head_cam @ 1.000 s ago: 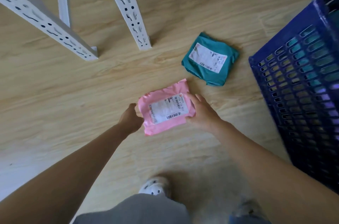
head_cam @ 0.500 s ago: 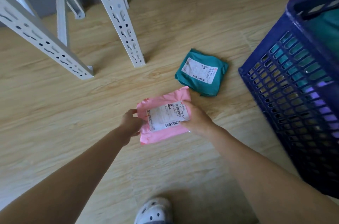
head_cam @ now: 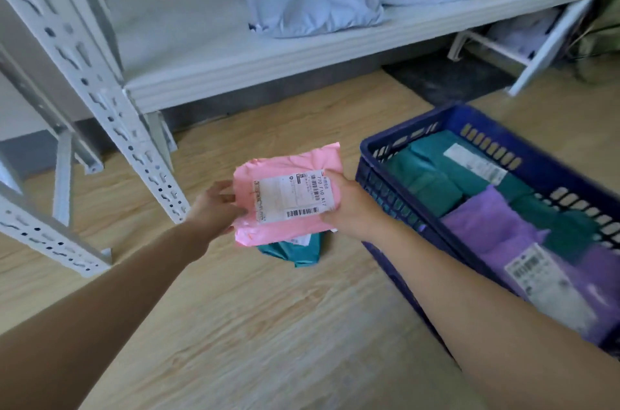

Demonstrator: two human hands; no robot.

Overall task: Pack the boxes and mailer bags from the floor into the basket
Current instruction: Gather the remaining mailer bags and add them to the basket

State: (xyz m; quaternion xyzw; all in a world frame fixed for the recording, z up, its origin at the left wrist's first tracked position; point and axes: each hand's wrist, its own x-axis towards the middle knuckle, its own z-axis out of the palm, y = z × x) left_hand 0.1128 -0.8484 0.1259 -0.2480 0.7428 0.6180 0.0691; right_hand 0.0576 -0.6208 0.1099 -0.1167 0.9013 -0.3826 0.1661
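Lifted since a second ago: pink plastic mailer bag with white label (head_cam: pixel 288 194), off the wooden floor (head_cam: pixel 261 325), held mid-air. Left hand (head_cam: pixel 214 208) pinches its nine-o'clock edge; right hand (head_cam: pixel 349 208) grips the three-o'clock edge. Teal mailer bag (head_cam: pixel 292 250) lies below, partly hidden. Blue slatted plastic basket (head_cam: pixel 396 205), at three o'clock, holds teal and purple bags.

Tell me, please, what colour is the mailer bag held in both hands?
Pink, with a white label; the mailer bag shows clearly in the head view.
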